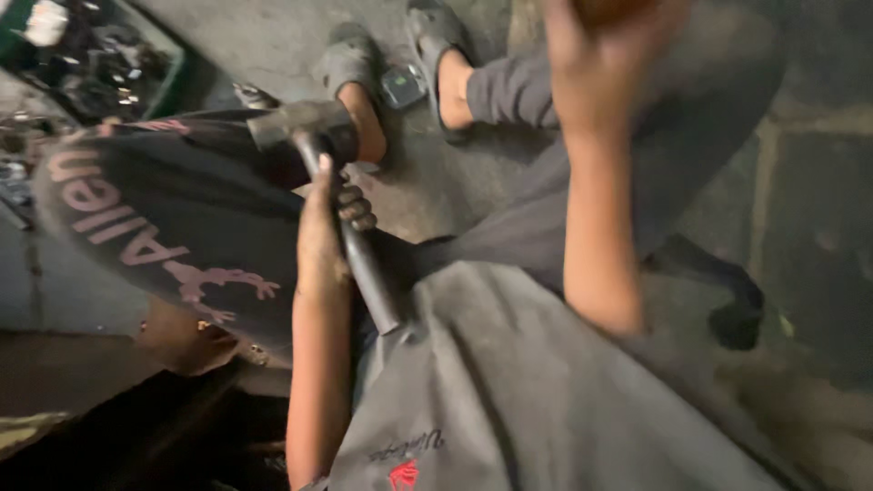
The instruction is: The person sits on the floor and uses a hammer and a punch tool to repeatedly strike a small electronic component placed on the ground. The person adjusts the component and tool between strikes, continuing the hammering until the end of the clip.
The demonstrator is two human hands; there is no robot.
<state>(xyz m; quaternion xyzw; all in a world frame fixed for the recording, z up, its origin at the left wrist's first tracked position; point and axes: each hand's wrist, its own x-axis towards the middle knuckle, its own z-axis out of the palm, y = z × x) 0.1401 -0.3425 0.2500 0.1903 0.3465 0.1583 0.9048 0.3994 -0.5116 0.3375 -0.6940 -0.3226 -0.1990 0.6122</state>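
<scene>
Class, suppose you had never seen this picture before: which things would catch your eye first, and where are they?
Centre-left, the left hand grips the dark handle of a heavy black-headed hammer. At top right the raised right hand fills the frame, blurred. Between them, two feet in grey slip-on sandals rest on the concrete floor.

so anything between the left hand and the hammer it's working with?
Nothing visible. The left hand is already wrapped round the handle of the hammer, fingers closed on it just below the head. The right hand is raised apart from it, blurred; whether it holds something can't be told.
</scene>
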